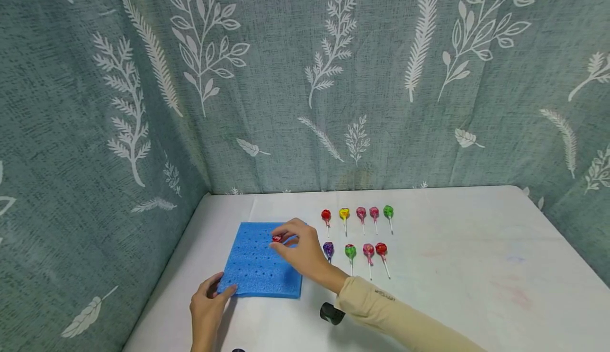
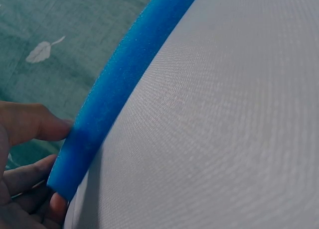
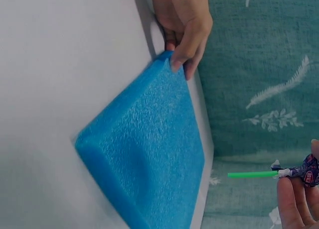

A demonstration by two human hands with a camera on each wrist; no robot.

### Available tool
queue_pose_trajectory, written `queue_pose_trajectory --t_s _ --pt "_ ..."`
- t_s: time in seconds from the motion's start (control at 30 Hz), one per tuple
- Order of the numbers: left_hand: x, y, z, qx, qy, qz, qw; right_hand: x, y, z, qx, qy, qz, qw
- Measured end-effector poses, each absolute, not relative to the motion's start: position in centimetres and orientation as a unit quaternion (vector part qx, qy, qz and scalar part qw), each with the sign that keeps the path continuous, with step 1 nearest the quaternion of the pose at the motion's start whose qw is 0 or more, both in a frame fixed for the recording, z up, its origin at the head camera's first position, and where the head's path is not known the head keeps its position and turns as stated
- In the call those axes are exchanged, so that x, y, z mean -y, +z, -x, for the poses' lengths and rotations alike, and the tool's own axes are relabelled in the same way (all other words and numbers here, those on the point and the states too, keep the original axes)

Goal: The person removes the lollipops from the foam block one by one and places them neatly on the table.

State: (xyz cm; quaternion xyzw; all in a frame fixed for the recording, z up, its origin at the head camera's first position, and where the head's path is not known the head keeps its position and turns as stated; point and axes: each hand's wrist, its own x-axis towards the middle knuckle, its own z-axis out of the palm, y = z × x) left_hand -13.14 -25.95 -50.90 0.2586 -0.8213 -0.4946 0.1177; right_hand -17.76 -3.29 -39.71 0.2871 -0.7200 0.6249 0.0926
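Note:
A blue foam block (image 1: pixel 257 267) dotted with small holes lies on the left part of the table. My left hand (image 1: pixel 208 301) grips its near left corner, thumb on one face and fingers on the other, as the left wrist view shows. Over the far right part of the block, my right hand (image 1: pixel 302 251) pinches a lollipop (image 3: pixel 310 171) by its dark wrapped head. The lollipop's green stick (image 3: pixel 251 174) sticks out sideways in the right wrist view, apart from the foam. In the head view, only the reddish wrapper shows between the fingertips.
Right of the block, lollipops lie in two rows, among them a yellow one (image 1: pixel 344 213) in the far row and a purple one (image 1: pixel 328 249) in the near row. A black cylindrical object (image 1: pixel 331 314) is near the right sleeve. Patterned curtains (image 1: pixel 281 77) enclose the white table (image 1: pixel 452 267).

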Motion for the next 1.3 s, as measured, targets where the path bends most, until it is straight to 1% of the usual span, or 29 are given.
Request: queue_pose_trajectory --t_s 0.37,0.7,1.07,1.3 --pt "25.9 -50.9 13.1 0.823 -0.492 -0.261 0.116 1.3 -40.0 18.0 0.714 0.637 -0.27 0.103" --pt "26.0 -51.0 13.3 0.825 -0.487 -0.263 0.118 -1.0 -41.3 18.1 0.736 0.624 -0.237 0.118" --pt "25.9 -51.0 13.3 0.824 -0.484 -0.268 0.124 -3.2 -41.7 18.1 0.746 0.61 -0.215 0.155" --pt "25.7 -51.1 13.4 0.821 -0.485 -0.272 0.126 -4.5 -42.7 18.5 0.758 0.609 -0.182 0.15"
